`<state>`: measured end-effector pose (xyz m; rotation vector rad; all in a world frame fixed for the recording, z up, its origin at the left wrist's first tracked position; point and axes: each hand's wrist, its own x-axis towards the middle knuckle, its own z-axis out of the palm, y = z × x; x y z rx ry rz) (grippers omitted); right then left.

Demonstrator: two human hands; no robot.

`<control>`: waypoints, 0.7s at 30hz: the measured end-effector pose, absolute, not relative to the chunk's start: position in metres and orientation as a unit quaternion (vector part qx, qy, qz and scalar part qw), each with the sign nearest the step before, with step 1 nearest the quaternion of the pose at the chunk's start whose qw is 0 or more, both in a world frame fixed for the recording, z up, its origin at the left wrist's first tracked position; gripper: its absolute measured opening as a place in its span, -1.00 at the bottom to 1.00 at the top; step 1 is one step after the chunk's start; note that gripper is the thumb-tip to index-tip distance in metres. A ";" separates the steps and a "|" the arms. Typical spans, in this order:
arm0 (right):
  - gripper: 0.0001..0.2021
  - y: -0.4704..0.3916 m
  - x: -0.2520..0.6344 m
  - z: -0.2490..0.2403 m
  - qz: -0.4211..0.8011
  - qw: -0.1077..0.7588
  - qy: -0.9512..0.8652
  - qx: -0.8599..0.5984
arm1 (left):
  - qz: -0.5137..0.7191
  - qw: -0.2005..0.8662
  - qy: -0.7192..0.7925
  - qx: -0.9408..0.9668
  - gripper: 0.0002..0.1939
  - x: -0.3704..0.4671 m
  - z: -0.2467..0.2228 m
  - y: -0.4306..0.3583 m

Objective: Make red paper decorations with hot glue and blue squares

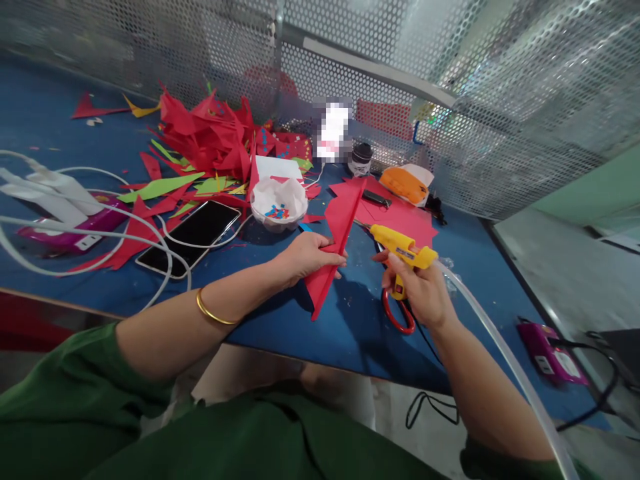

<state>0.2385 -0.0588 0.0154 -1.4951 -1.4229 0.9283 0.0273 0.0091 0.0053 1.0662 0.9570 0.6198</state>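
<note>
My left hand [313,257] pinches a folded piece of red paper [345,213], which stands slanted above the blue table. In my right hand [423,290] is a yellow hot glue gun [400,243], its nozzle pointing left toward the paper but apart from it. A long clear glue stick [493,330] runs out of the gun's back end, over my right forearm. Under the glue gun lie scissors with red handles [399,320], their blades partly hidden. More red paper sheets [400,217] lie flat behind the gun.
A heap of red paper scraps [205,133] fills the back left. A white bowl [279,207] holds small coloured bits. A phone [193,237], white cables [125,233] and a purple power strip [75,227] lie left; another purple box [550,353] sits right. Perforated metal mesh [380,73] borders the back.
</note>
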 end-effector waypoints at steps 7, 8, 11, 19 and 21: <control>-0.53 -0.059 0.236 0.016 0.303 0.364 -0.657 -0.587 | 0.290 0.704 0.451 0.465 -0.93 0.031 0.008 0.007; -0.54 -0.061 0.234 0.015 0.296 0.357 -0.667 -0.583 | 0.290 0.704 0.454 0.462 -0.91 0.031 0.008 0.007; -0.61 -0.066 0.228 0.013 0.256 0.342 -0.693 -0.581 | 0.288 0.700 0.457 0.468 -0.87 0.031 0.008 0.008; -0.66 -0.068 0.218 0.013 0.184 0.336 -0.716 -0.583 | 0.300 0.668 0.442 0.518 -0.92 0.027 -0.001 0.013; -0.66 -0.068 0.219 0.011 0.183 0.329 -0.717 -0.586 | 0.301 0.656 0.447 0.528 -0.92 0.027 -0.002 0.012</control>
